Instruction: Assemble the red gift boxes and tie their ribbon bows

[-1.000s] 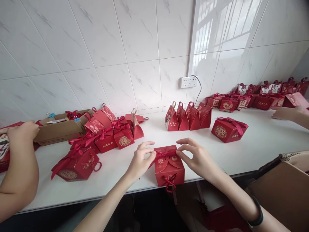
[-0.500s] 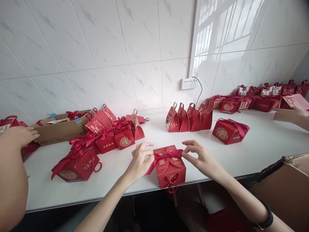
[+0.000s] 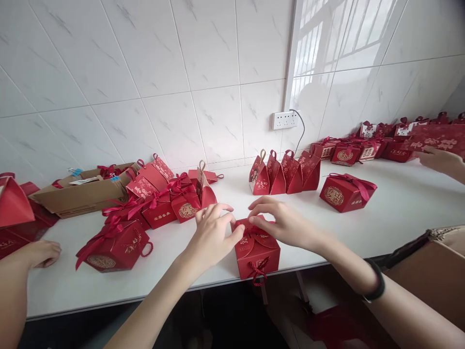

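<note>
A red gift box [image 3: 257, 259] with a scalloped top and a twisted cord handle on its front stands at the table's near edge. A dark red ribbon [image 3: 250, 230] is tied over its top, partly hidden by my fingers. My left hand [image 3: 218, 235] is at the ribbon's left side, thumb and curved fingers apart. From the right, my right hand [image 3: 281, 223] reaches over the box top with bent fingers, its thumb and forefinger apart beside the bow. Whether the fingertips touch the ribbon is hard to see.
Ribboned red boxes [image 3: 158, 215] cluster at left beside a cardboard tray [image 3: 78, 196]. Several pointed red boxes [image 3: 278, 174] stand behind, and one ribboned box [image 3: 347, 194] sits to the right. Other people's hands show at left [image 3: 39, 253] and right [image 3: 441, 162]. A carton [image 3: 432, 276] is at lower right.
Both my hands have moved inward from the outstretched ribbon ends to above the bow, and their pinch has loosened. The other person's left-side hand has left the cardboard tray and moved nearer.
</note>
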The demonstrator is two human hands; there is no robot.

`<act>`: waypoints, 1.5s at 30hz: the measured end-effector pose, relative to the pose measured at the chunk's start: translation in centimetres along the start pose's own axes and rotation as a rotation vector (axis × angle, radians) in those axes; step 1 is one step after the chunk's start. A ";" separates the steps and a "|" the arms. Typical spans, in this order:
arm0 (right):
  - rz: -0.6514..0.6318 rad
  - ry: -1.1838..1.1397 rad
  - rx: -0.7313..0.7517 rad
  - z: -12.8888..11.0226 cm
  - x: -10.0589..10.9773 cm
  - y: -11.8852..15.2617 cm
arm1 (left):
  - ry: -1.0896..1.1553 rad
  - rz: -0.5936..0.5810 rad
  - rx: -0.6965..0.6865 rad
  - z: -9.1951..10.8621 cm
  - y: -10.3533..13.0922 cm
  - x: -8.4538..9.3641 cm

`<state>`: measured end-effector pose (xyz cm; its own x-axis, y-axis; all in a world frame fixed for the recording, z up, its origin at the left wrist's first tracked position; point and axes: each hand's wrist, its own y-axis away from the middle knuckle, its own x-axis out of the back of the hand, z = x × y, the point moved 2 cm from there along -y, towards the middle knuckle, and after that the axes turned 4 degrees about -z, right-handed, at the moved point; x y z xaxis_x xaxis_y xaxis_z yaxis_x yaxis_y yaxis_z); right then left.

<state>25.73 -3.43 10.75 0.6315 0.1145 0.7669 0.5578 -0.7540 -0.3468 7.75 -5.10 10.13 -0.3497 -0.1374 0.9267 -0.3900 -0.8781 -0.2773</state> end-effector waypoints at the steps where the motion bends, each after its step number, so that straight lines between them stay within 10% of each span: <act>1: -0.038 0.021 0.006 -0.4 -0.3 -0.8 | -0.012 0.005 0.004 0.1 -0.1 -0.1; 14: -0.654 0.163 0.024 -2.3 -1.5 -6.9 | -0.319 0.336 -0.154 2.5 3.3 -2.2; 31: -0.809 0.086 -0.017 -2.0 -2.5 -6.3 | -0.623 0.421 -0.223 4.0 4.5 -3.4; 45: -0.295 -0.029 -0.124 0.0 -3.3 -5.4 | -0.011 0.184 0.025 1.4 3.9 -4.6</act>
<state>20.59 0.29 10.11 0.4682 0.3575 0.8080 0.6507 -0.7582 -0.0416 8.99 -8.56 5.16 -0.4036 -0.3014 0.8639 -0.2988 -0.8490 -0.4358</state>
